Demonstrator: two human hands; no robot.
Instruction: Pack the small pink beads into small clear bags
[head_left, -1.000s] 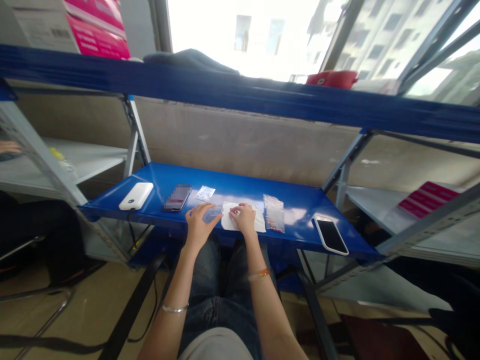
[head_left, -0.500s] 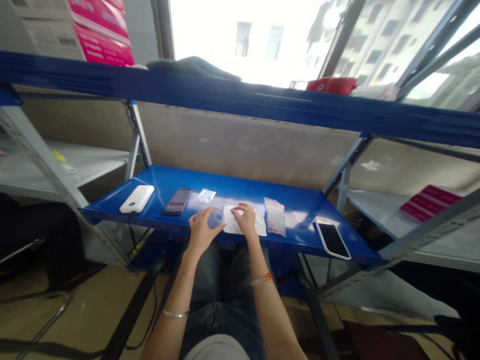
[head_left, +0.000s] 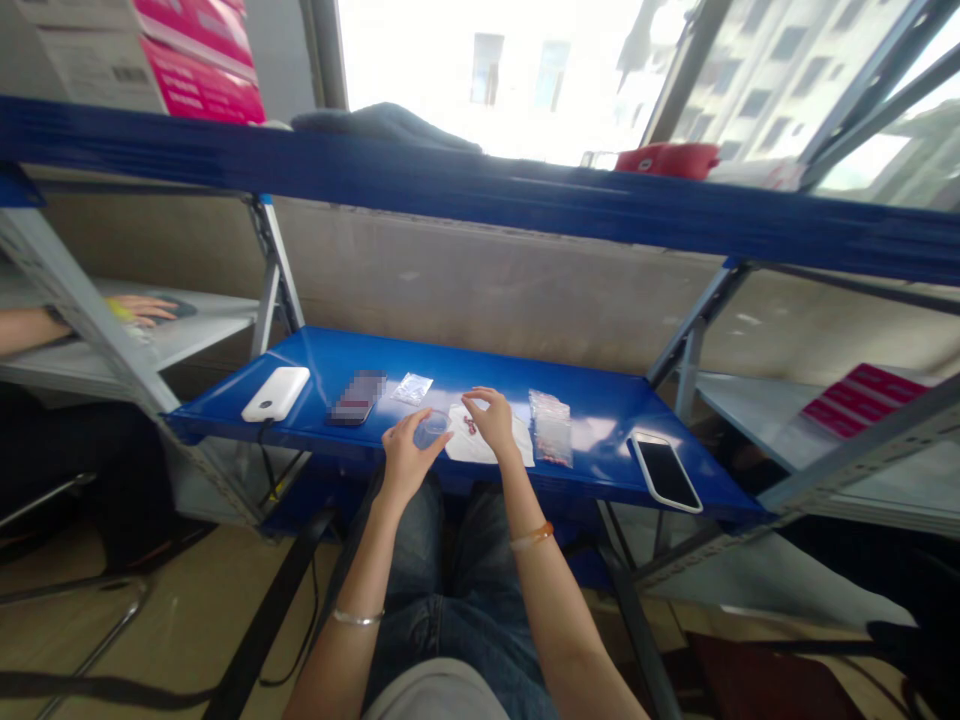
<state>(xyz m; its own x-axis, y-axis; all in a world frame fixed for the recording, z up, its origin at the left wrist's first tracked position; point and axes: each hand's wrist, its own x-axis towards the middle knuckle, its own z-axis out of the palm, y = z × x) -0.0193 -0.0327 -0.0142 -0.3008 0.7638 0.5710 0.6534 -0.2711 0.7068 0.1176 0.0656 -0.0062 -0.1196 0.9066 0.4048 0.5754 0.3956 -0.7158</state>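
My left hand (head_left: 409, 452) is closed around a small clear plastic cup (head_left: 430, 430), thumb on one side and fingers on the other. Just to its right lies a white tissue (head_left: 487, 447) with several small reddish-brown pieces (head_left: 471, 425) on it. Above the tissue hovers my right hand (head_left: 493, 422), its thumb and index fingertips pinched together. Whatever sits between those fingertips is too small to make out. Beside the tissue, on the right, is a clear zip bag (head_left: 551, 428) with reddish bits inside. A smaller clear packet (head_left: 412, 388) lies behind the cup.
On the blue shelf table (head_left: 450, 358) are a white power bank (head_left: 275, 393) with a cable, a dark phone (head_left: 358, 397) and a white-framed phone (head_left: 665, 471). Another person's hand (head_left: 146, 308) rests on the left shelf. A blue beam (head_left: 480, 185) crosses above.
My right hand has lifted slightly away from me, uncovering the reddish-brown pieces on the tissue. My left hand keeps the cup almost in place. Another person's hand has appeared on the left shelf.
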